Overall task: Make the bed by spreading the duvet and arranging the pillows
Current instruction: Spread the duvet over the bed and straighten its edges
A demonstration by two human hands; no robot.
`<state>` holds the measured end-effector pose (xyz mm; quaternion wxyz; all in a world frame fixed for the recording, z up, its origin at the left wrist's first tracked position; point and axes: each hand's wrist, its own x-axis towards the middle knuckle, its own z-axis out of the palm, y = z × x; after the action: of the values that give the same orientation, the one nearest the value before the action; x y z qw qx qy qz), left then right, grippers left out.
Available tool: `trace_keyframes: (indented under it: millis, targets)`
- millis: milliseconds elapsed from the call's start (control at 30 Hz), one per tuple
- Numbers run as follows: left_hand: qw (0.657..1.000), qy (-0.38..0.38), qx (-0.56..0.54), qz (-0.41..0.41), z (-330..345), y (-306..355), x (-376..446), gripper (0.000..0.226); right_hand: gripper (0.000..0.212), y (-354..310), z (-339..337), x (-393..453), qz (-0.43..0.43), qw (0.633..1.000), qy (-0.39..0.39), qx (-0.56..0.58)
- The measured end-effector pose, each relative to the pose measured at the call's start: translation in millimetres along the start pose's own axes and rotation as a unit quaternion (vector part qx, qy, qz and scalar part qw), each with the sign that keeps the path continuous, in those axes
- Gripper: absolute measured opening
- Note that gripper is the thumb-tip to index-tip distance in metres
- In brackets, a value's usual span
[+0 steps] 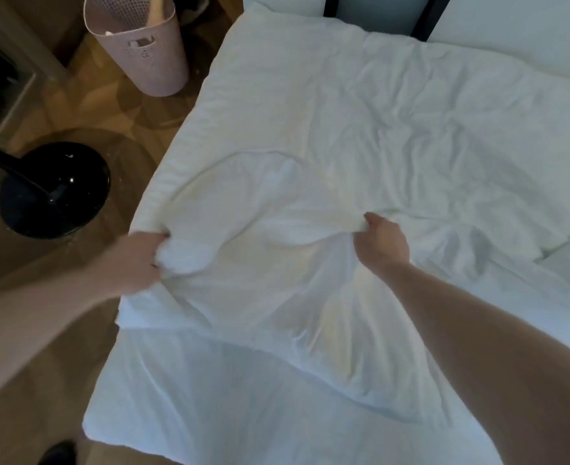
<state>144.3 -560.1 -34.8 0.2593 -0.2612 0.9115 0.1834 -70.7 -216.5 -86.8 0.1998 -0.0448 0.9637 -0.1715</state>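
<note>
Where the white duvet (360,135) lies rumpled across the bed (163,407), its near edge is bunched up and lifted by both hands. The left hand (139,260) has its grip clenched round a wad of the cloth at the bed's left side; the right hand (382,245) pinches a fold nearer the middle, thumb on top. Below the lifted edge the sheet shows. On the wooden floor (85,99) to the left stand a pale perforated laundry basket (139,45) and a round black stand base (54,189).
</note>
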Motion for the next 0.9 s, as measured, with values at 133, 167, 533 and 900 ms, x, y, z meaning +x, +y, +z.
trace_keyframes:
  millis: [133, 167, 533, 900]
  targets:
    - [0.988, 0.133, 0.043, -0.060, -95, -66, 53, 0.029, 0.022, -6, -69, -7, 0.024, 0.978, 0.174, 0.115]
    - [0.984, 0.151, 0.043, -0.082, -112, -69, 64, 0.039, 0.024, -10, -85, -7, 0.036, 0.967, 0.206, 0.145]
    - [0.958, -0.003, -0.143, -0.249, -16, 37, 44, 0.133, 0.053, 4, -81, -28, 0.063, 0.985, 0.120, 0.106]
    - [0.955, 0.131, -0.090, -0.252, 42, 24, 18, 0.033, 0.079, -28, 100, -165, -0.197, 0.959, -0.131, -0.153]
